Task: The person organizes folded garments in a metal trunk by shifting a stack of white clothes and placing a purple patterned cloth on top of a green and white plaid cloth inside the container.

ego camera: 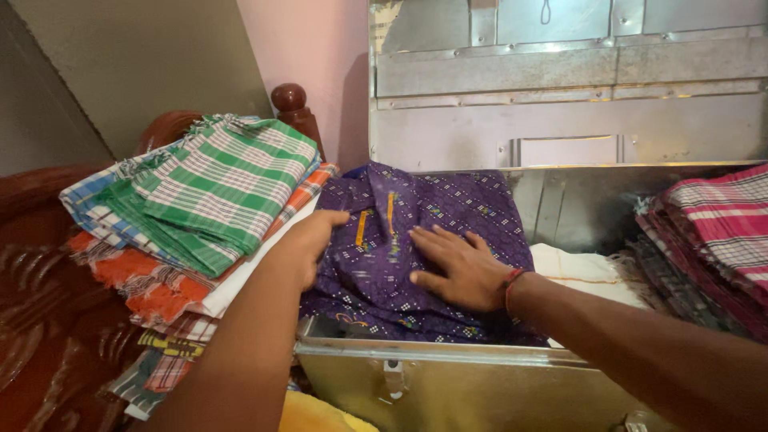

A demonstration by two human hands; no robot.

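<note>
Open metal trunk [448, 384], silvery, dented sheet steel, lid [560, 88] raised behind with riveted bands. Inside: purple cloth [448, 208] folded on top, small white dot print with orange stripe patches, soft and slightly rumpled, filling left and middle of trunk. Just right of it, cream cloth [588, 268], plain, folded flat, partly covered. Far right, stack of red and pink checked cloths [720, 232], darker checked pieces beneath, cut off by frame edge; unclear whether resting inside trunk or on its rim.

Right hand [456, 268] pressed flat on purple cloth, fingers spread wide, palm down, gripping nothing; red thread band [512, 282] on wrist. Left hand [308, 240] at left edge of purple cloth, fingers curled onto fabric, thumb hidden; cannot tell whether pinching cloth or only touching.

Left of trunk, pile of folded cloths [200, 200] lying on carved dark wooden bed frame [48, 304]: green-and-white check on top, blue check and orange fringed piece under, white and plaid layers lower. Lower layers of pile hidden behind left forearm. Rounded bedpost knob [290, 100] behind pile. Yellow fabric [320, 416] at bottom edge, mostly cut off, kind unclear. Trunk latch parts on front wall small, partly out of frame.
</note>
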